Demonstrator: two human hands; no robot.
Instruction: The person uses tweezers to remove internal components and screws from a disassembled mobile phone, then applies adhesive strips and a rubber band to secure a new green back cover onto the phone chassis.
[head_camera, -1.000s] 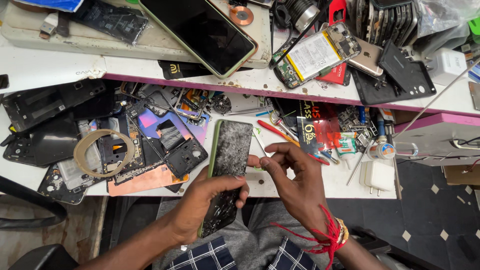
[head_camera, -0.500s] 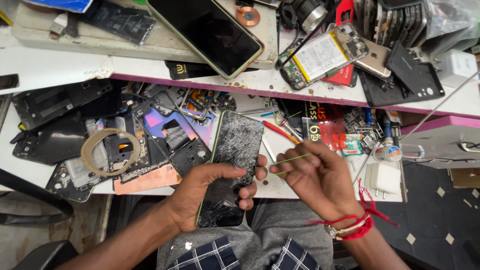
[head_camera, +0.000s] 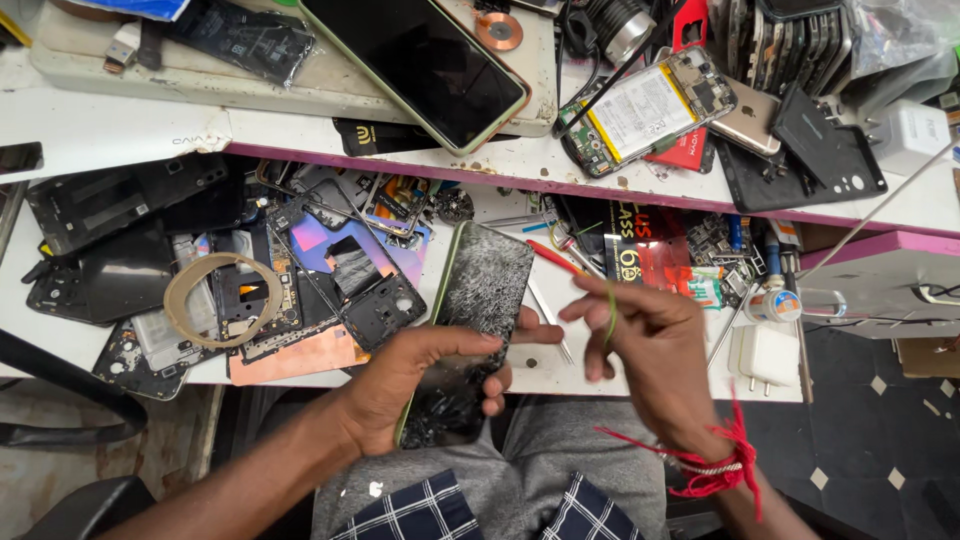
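At the lower middle of the frame, the left hand (head_camera: 415, 385) is gripping a cracked phone (head_camera: 478, 315), fingers clamped around its edges, holding it tilted over the lap. Just right of it, the right hand (head_camera: 650, 365) is pinching a thin green strip (head_camera: 611, 318) between its fingers. Beyond them, the table (head_camera: 540, 375) is carrying phone frames, a tape ring (head_camera: 222, 298) at left and a white charger (head_camera: 768, 355) at right. At the top, a dark phone (head_camera: 425, 60) is lying on a shelf.

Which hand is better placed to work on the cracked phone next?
Likely the right hand. It is free of the cracked phone, hovers just beside its upper edge and pinches a thin green strip. The left hand is wrapped around the phone, holding it.
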